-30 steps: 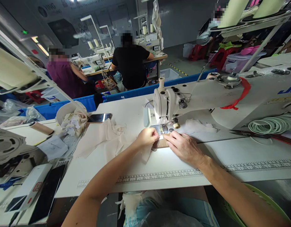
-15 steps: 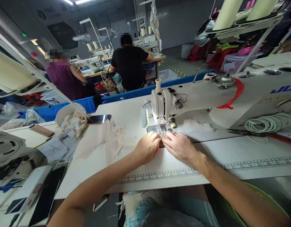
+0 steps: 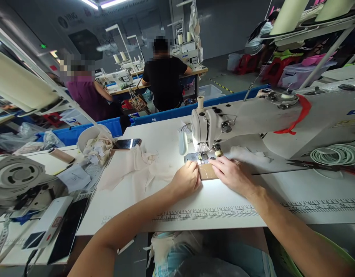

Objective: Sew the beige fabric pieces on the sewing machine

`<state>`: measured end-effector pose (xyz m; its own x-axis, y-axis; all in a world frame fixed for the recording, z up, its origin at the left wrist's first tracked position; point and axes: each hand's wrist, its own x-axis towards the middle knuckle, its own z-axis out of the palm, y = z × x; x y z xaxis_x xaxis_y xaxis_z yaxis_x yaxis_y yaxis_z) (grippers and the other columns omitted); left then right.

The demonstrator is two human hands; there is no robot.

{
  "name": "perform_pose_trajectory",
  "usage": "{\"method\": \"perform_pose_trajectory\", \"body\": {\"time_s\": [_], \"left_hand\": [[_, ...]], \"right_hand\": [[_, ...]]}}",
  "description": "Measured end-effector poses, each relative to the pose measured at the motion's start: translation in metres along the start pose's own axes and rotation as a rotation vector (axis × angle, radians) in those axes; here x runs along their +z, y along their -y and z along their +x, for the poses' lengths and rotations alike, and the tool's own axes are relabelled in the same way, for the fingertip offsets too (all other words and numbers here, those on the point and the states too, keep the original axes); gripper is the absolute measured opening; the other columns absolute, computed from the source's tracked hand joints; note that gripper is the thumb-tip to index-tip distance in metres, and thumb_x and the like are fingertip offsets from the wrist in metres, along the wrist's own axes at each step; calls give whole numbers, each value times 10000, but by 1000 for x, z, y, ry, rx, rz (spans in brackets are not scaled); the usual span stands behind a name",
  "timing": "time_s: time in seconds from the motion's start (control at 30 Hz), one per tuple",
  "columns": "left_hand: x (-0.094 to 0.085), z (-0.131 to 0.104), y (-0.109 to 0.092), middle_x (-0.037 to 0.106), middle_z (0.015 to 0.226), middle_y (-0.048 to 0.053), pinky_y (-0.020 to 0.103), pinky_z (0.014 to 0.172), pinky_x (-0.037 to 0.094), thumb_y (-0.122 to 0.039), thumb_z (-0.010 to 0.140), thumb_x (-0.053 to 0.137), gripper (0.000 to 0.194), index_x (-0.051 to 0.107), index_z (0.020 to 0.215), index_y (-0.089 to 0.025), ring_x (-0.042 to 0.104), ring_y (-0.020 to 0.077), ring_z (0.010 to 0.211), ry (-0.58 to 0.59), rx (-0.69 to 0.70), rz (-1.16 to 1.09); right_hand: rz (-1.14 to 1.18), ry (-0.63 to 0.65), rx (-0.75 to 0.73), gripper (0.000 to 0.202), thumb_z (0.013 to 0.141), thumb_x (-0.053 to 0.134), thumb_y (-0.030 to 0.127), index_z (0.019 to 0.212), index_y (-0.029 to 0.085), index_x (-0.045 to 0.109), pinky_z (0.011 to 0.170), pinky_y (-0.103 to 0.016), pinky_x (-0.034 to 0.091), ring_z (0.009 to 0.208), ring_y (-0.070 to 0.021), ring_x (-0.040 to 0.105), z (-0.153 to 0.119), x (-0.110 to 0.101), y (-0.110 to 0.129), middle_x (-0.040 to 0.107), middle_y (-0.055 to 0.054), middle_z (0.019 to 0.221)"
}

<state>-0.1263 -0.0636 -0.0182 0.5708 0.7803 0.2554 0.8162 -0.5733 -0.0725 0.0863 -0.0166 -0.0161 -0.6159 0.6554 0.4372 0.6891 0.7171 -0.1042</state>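
White sewing machine bearing a red ribbon; tan card under its needle; cream fabric on a white table with black ruler markings along the near edge; pale green cord coil at the right edge.

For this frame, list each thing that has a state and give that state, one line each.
Left hand: closed, knuckles up, pressing the tan piece.
Right hand: flat, fingers on the tan piece.
Tan piece: flat on the bed, front edge at the needle.
Sewing machine: work light on.
Cream fabric: crumpled, lying loose.
Phone: face up, screen dark.
Scissors: closed, lying flat.
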Motion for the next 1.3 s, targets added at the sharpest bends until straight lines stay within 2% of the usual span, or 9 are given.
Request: {"method": "perform_pose_trajectory", "body": {"time_s": [0.17, 0.37, 0.57, 0.63, 0.73, 0.87, 1.03, 1.13, 1.3], "left_hand": [[7, 8, 5, 649, 1031, 176, 438, 889, 540, -214, 988, 359, 322, 661, 1027, -110, 587, 289, 995, -39, 16, -36], [12, 13, 9, 643, 984, 171, 398, 880, 532, -202, 978, 411, 263, 658, 961, -113, 593, 276, 973, -71, 23, -59], [9, 11, 9, 656, 1020, 181, 405, 891, 540, -191, 985, 372, 309, 667, 967, -102, 598, 277, 978, -96, 48, -51], [9, 11, 9, 658, 1027, 181, 408, 895, 543, -189, 982, 383, 294, 666, 976, -108, 603, 277, 989, -107, 40, -81], [9, 11, 10, 658, 1023, 186, 423, 893, 547, -191, 971, 400, 275, 663, 977, -112, 611, 284, 994, -98, 35, -97], [11, 12, 11, 658, 1022, 194, 435, 875, 557, -201, 972, 382, 296, 663, 960, -109, 610, 292, 989, -77, 36, -80], [12, 13, 13, 655, 1016, 184, 438, 884, 560, -207, 972, 390, 281, 657, 966, -121, 609, 289, 1001, -83, 30, -119], [11, 15, 15, 662, 1026, 177, 432, 868, 567, -205, 973, 394, 274, 658, 969, -129, 612, 280, 979, -87, 13, -124], [9, 17, 15, 670, 1050, 182, 433, 893, 569, -209, 978, 401, 277, 664, 979, -122, 621, 283, 1000, -100, -21, -108]], "right_hand": [[41, -67, 49, 391, 1007, 380, 238, 1162, 197, 737, 722, -309, 470, 788, -188, 647, -2, 4, -12, 719, -98, 1014], [70, -66, 75, 389, 1010, 388, 243, 1173, 184, 736, 738, -298, 482, 808, -189, 668, -4, 0, -10, 728, -98, 1013], [184, -82, 136, 374, 1010, 384, 284, 1108, 179, 730, 727, -297, 477, 839, -198, 676, -3, 4, -8, 735, -109, 1049], [229, -60, 205, 369, 1011, 392, 354, 1021, 190, 723, 655, -285, 448, 780, -192, 663, 4, 4, -10, 744, -96, 972], [232, 40, 343, 375, 997, 399, 441, 874, 226, 681, 554, -272, 356, 634, -175, 599, 20, 0, -14, 720, -52, 762], [200, 134, 424, 438, 995, 355, 447, 715, 240, 621, 556, -278, 312, 580, -171, 550, 34, -4, -15, 663, -40, 630], [201, 57, 423, 534, 996, 314, 555, 750, 235, 663, 525, -286, 282, 534, -173, 526, 24, 0, -7, 640, -54, 583], [212, 42, 419, 554, 1006, 293, 564, 798, 238, 690, 528, -285, 286, 536, -170, 535, 21, 3, -4, 643, -50, 587], [132, 23, 477, 586, 1001, 294, 577, 720, 231, 674, 528, -292, 264, 532, -167, 517, 29, 4, -5, 679, -83, 634]]}}
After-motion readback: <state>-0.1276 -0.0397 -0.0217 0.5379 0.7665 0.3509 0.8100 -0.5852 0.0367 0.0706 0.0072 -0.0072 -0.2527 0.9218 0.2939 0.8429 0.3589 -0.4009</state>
